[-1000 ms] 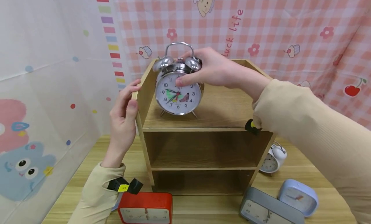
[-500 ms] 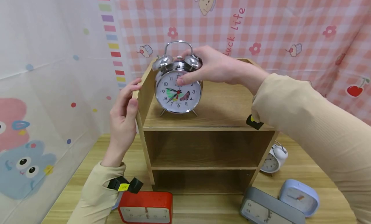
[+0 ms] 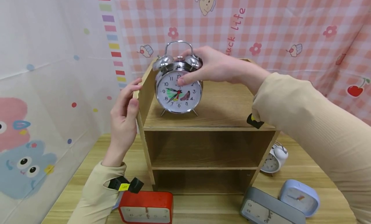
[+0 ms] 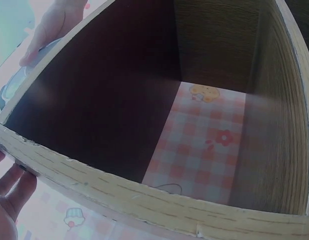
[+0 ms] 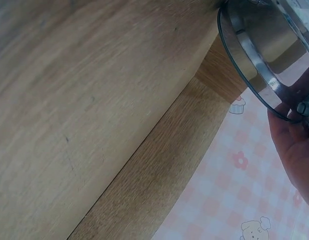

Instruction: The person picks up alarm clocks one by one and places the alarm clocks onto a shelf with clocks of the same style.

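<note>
A silver twin-bell alarm clock [image 3: 178, 95] with a white dial and a top handle stands upright at the left of the wooden shelf's [image 3: 220, 121] top board. My right hand [image 3: 211, 66] grips it from the upper right, thumb across the dial near the 12, other fingers hidden behind. My left hand [image 3: 124, 117] holds the front edge of the shelf's left side panel, thumb on the near side. In the left wrist view, left-hand fingertips [image 4: 22, 185] lie at the panel edge [image 4: 109, 187]. The right wrist view shows the clock's metal case [image 5: 269, 55] against the right hand [image 5: 297, 155].
On the table [image 3: 203, 208] in front stand a red clock [image 3: 147, 200] at left and a grey clock [image 3: 266, 204] at right. A light blue clock [image 3: 299, 198] sits beside the grey one. Behind the shelf's right side is a white twin-bell clock [image 3: 273, 159].
The view has shifted very slightly. Both hands keep their places, and the silver alarm clock stays at the left of the top board.
</note>
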`<act>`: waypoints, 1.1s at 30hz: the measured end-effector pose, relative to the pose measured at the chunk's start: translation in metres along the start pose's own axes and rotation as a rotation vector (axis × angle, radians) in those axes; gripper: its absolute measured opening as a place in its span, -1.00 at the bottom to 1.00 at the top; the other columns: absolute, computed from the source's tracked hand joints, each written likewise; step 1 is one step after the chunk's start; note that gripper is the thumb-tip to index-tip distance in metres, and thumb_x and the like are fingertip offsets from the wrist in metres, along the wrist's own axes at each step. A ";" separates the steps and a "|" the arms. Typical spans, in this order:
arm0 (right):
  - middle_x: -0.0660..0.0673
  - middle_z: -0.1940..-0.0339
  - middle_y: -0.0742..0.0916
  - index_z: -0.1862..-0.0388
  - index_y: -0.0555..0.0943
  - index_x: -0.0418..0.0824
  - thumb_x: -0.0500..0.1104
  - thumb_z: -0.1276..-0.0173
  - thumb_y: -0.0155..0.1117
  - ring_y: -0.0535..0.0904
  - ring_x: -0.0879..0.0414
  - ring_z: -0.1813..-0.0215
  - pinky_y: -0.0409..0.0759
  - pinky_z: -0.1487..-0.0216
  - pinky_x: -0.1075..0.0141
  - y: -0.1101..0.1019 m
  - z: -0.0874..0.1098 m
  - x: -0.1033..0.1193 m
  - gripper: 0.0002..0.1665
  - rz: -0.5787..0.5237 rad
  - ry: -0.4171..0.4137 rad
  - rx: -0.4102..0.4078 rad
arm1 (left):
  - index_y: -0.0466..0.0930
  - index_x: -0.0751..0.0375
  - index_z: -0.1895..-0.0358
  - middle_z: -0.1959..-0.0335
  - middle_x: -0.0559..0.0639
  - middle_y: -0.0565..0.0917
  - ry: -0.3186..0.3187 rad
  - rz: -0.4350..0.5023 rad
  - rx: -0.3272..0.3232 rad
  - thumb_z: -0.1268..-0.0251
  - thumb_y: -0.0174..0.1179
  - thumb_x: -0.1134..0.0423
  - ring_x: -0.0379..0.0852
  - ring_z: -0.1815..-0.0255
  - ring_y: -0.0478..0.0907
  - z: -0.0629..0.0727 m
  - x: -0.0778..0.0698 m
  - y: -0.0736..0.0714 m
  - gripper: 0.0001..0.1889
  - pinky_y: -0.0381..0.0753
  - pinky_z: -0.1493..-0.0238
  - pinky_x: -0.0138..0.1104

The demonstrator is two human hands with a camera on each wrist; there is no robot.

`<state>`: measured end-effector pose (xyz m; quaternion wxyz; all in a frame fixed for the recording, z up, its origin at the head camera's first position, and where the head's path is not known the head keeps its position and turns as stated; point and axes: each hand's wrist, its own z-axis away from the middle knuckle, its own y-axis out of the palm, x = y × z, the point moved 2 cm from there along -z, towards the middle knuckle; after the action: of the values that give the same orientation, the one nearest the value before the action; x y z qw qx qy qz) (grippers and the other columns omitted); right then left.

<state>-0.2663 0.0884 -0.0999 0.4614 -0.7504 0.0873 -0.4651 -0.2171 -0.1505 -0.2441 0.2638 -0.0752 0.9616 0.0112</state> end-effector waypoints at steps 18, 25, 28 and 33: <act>0.08 -0.81 0.11 -0.76 -0.07 0.31 0.21 -0.44 0.37 0.13 -0.03 -0.78 0.11 -0.77 -0.06 -0.011 0.033 0.013 0.11 0.047 0.017 -0.123 | 0.49 0.44 -0.31 -0.49 0.14 0.54 0.003 0.013 0.006 -0.67 0.04 -0.06 -0.10 -0.55 0.45 -0.001 0.000 0.001 -0.44 0.40 -0.58 -0.32; 0.29 -0.77 0.11 -0.75 -0.04 0.30 0.21 -0.42 0.41 -0.02 0.18 -0.80 -0.01 -0.80 -0.04 -0.008 0.058 0.015 0.11 0.247 -0.106 -0.246 | 0.49 0.46 -0.30 -0.48 0.16 0.55 0.011 0.024 -0.001 -0.66 0.04 -0.08 -0.11 -0.55 0.45 -0.002 0.000 0.001 -0.41 0.39 -0.59 -0.31; 0.34 -0.75 0.12 -0.73 -0.04 0.41 0.25 -0.41 0.40 0.01 0.17 -0.79 0.01 -0.79 -0.09 -0.006 0.071 0.014 0.09 0.307 -0.105 -0.290 | 0.48 0.46 -0.30 -0.49 0.16 0.54 0.005 0.011 0.003 -0.67 0.03 -0.08 -0.12 -0.54 0.46 -0.001 0.001 0.001 -0.41 0.40 -0.57 -0.33; 0.23 -0.76 0.16 -0.72 0.01 0.42 0.22 -0.42 0.41 0.07 0.05 -0.80 0.05 -0.76 -0.20 -0.006 0.093 0.015 0.06 0.342 -0.127 -0.328 | 0.46 0.48 -0.31 -0.50 0.15 0.53 -0.003 -0.016 0.011 -0.66 0.00 -0.14 -0.13 -0.53 0.46 0.000 0.004 -0.001 -0.35 0.42 -0.55 -0.35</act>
<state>-0.1874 0.1408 -0.0994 0.4102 -0.8172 0.2581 -0.3119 -0.2206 -0.1519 -0.2457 0.2657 -0.0813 0.9606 0.0037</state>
